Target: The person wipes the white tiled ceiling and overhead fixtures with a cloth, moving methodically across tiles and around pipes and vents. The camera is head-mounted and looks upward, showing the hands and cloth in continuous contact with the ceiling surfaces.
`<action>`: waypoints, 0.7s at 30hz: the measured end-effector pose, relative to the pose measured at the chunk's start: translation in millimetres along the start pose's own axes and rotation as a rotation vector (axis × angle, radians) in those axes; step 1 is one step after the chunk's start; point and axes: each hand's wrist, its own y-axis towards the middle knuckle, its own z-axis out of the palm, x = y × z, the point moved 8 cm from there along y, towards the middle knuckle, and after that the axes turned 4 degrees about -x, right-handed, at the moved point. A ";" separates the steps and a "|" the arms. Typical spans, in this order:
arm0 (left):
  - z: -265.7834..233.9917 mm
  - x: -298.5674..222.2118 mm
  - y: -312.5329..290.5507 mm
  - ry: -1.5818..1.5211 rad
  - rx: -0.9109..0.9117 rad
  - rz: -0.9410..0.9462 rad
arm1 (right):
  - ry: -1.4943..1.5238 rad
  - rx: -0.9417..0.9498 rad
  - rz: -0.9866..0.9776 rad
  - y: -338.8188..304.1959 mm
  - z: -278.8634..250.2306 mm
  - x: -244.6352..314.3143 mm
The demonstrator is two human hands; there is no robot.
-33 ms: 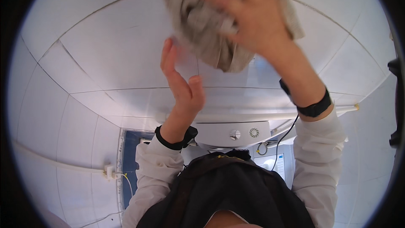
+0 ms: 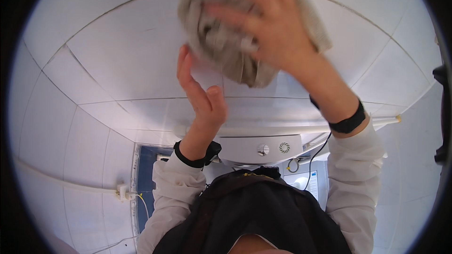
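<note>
A bunched grey-beige cloth (image 2: 235, 61) lies against the white tiled wall (image 2: 132, 66) at the top of the view. My right hand (image 2: 278, 37) is on it from the right, fingers spread over its folds and pressing it; the fingertips are blurred. Just below and left of the cloth, my left hand (image 2: 200, 94) is raised with nothing in it. Its fingers are stretched upward and its thumb stands apart; the fingertips come close to the cloth's edge, and I cannot tell if they touch. Each wrist wears a black band.
A white appliance (image 2: 235, 148) with a round knob and a vent is low in front of me, under a white pipe (image 2: 301, 130). A black cord (image 2: 314, 162) hangs at its right. A plug (image 2: 122, 193) with cables is at the left wall.
My right hand and the cloth have shifted slightly down and to the left along the wall. My left hand has barely moved.
</note>
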 end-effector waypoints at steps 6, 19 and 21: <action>-21.1 14.0 -21.1 -0.034 -0.012 -0.120 | 0.142 0.154 -0.169 -76.8 48.5 64.7; -2.7 5.8 -45.3 0.046 0.114 -0.146 | -0.180 0.067 0.288 -71.3 -5.9 -9.4; 3.3 2.3 -48.4 0.047 0.096 -0.146 | -0.084 0.075 0.073 -89.8 15.2 23.2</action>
